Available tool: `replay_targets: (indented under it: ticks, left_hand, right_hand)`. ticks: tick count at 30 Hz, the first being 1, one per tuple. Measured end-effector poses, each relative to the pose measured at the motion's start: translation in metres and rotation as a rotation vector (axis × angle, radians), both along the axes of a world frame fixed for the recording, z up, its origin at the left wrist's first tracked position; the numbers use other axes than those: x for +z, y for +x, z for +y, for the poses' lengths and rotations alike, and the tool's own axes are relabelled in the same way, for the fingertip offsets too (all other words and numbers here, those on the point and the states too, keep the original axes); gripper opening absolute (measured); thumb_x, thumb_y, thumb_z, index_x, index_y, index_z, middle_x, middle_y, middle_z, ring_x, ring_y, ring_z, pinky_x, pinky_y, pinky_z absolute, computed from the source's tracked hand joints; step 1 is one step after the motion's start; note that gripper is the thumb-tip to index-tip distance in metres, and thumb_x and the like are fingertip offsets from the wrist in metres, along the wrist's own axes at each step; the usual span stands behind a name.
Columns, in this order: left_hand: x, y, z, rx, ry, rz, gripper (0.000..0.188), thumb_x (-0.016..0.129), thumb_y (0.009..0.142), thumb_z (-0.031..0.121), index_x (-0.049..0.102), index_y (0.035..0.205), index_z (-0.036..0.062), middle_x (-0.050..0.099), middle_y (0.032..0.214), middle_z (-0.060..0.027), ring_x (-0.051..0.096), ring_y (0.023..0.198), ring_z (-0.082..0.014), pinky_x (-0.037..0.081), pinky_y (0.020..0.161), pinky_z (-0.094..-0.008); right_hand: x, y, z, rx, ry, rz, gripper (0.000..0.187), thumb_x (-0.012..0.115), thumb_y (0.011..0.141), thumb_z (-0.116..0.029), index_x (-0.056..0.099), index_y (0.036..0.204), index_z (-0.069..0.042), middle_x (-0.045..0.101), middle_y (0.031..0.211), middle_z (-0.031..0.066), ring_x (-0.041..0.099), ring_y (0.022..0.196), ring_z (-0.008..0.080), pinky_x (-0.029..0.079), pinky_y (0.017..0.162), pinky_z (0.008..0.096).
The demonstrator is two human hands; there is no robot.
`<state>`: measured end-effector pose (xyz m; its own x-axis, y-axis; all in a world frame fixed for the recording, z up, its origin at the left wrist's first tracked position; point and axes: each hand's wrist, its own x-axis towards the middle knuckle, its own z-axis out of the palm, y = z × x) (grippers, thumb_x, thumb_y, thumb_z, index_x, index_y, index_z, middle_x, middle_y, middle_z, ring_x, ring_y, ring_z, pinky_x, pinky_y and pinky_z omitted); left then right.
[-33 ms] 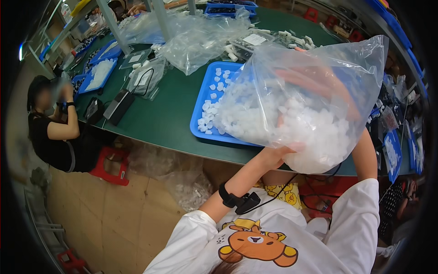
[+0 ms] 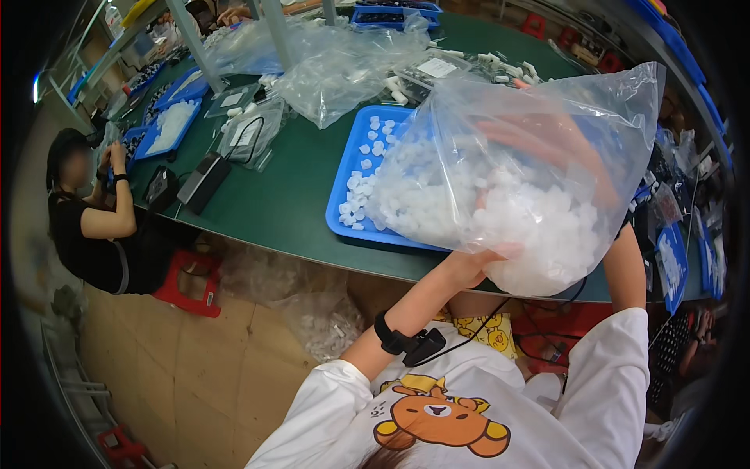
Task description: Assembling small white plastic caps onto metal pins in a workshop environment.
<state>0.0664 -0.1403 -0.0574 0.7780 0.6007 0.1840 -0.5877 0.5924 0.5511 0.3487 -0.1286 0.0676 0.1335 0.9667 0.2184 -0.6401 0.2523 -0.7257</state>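
A large clear plastic bag (image 2: 437, 195), bulging with small white plastic pieces (image 2: 539, 234), leans over the right part of a blue tray (image 2: 337, 191). Similar white pieces (image 2: 355, 199) lie loose in the tray's left side. My left hand (image 2: 480, 264) grips the bag low down, beside the heap of pieces; plastic partly covers its fingers. Beyond the bag's upper part is my right hand (image 2: 531, 133), blurred through the film, with fingers stretched toward the left. Whether it is inside or behind the bag I cannot tell.
Clear bags (image 2: 336, 74) and white cylindrical parts (image 2: 397, 92) lie farther back on the green table (image 2: 281, 203). A black box-shaped device (image 2: 205, 181) with a cable stands left. At far left sits a co-worker (image 2: 94, 211); blue trays (image 2: 672, 262) are at right.
My right fingers have shifted very slightly behind the plastic. The co-worker's hands at the left have moved a little. My left hand, the bag and the tray stay in place.
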Motion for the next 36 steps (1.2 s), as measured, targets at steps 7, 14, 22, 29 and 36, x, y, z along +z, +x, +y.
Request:
replay_targets:
  ticks: [7, 14, 22, 29, 36]
  left_hand:
    - [0.040, -0.009, -0.002, 0.069, -0.039, -0.026, 0.099, 0.060, 0.069, -0.002, -0.013, 0.132, 0.0194, 0.034, 0.121, -0.0173, 0.044, 0.106, -0.0258, 0.042, 0.086, -0.0351]
    - [0.050, -0.002, 0.006, 0.025, 0.053, 0.172, 0.083, 0.061, 0.072, 0.007, 0.003, 0.131, 0.0105, 0.038, 0.121, -0.0147, 0.045, 0.107, -0.0223, 0.043, 0.085, -0.0363]
    - [0.056, -0.014, 0.010, 0.008, -0.033, -0.050, 0.069, 0.063, 0.075, 0.027, 0.023, 0.128, 0.0067, 0.035, 0.126, -0.0117, 0.037, 0.115, -0.0224, 0.031, 0.097, -0.0370]
    - [0.035, -0.035, 0.006, -0.043, -0.226, -0.283, 0.083, 0.061, 0.071, 0.048, 0.022, 0.128, 0.0022, 0.028, 0.131, -0.0124, 0.025, 0.123, -0.0245, 0.019, 0.104, -0.0370]
    - [0.031, -0.046, 0.011, 0.041, -0.516, -0.427, 0.083, 0.060, 0.070, 0.050, 0.025, 0.124, -0.0027, 0.029, 0.127, -0.0179, 0.023, 0.123, -0.0292, 0.016, 0.106, -0.0384]
  right_hand:
    - [0.023, -0.085, -0.039, 0.365, 0.184, -0.194, 0.070, 0.046, 0.084, -0.042, 0.020, 0.129, 0.005, 0.032, 0.129, 0.0188, 0.030, 0.120, 0.0241, 0.030, 0.096, 0.0338]
    - [0.028, -0.136, -0.050, -0.428, -0.007, -1.028, 0.025, 0.057, 0.080, -0.013, 0.053, 0.098, 0.004, 0.058, 0.093, 0.0119, 0.056, 0.084, 0.0157, 0.042, 0.076, 0.0251]
    - [0.039, -0.125, 0.000, -0.589, 0.155, -0.718, 0.025, 0.051, 0.085, -0.013, 0.053, 0.102, 0.004, 0.060, 0.085, 0.0090, 0.057, 0.074, 0.0141, 0.045, 0.071, 0.0249]
    - [0.051, -0.126, 0.019, -0.515, 0.221, -0.534, 0.028, 0.050, 0.085, -0.013, 0.050, 0.107, 0.003, 0.059, 0.089, 0.0106, 0.058, 0.076, 0.0166, 0.046, 0.072, 0.0279]
    - [0.068, -0.104, 0.044, -0.341, 0.249, -0.373, 0.026, 0.044, 0.087, -0.018, 0.052, 0.105, 0.000, 0.059, 0.091, 0.0052, 0.056, 0.083, 0.0137, 0.043, 0.077, 0.0256]
